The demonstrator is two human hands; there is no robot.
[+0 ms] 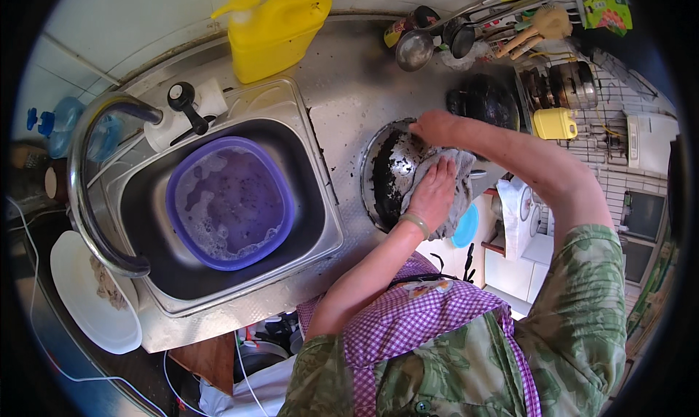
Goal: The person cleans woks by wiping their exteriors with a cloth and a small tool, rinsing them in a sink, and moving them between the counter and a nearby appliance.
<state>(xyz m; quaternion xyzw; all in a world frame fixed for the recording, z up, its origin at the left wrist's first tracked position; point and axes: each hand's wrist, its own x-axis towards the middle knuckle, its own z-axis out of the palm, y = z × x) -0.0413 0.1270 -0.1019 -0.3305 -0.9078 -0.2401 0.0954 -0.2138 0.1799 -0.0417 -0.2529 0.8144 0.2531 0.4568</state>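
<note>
A blackened metal pan [394, 168], its surface patchy with dark flakes, rests on the steel counter right of the sink. My left hand [435, 193] lies flat, fingers extended, on a grey cloth [461, 190] that covers the pan's near right part. At the pan's far edge, my right hand [434, 127] is closed on the rim, its fingertips partly hidden. In the sink, a purple basin [290, 215] holds cloudy, foamy water with dark specks.
Around the sink [322, 237] are a chrome faucet [82, 160], a yellow jug [278, 35] and a white bowl [93, 313]. Behind the pan sit a dark pot [489, 103] and a hanging ladle [415, 50]. Dark flakes dot the counter [338, 111].
</note>
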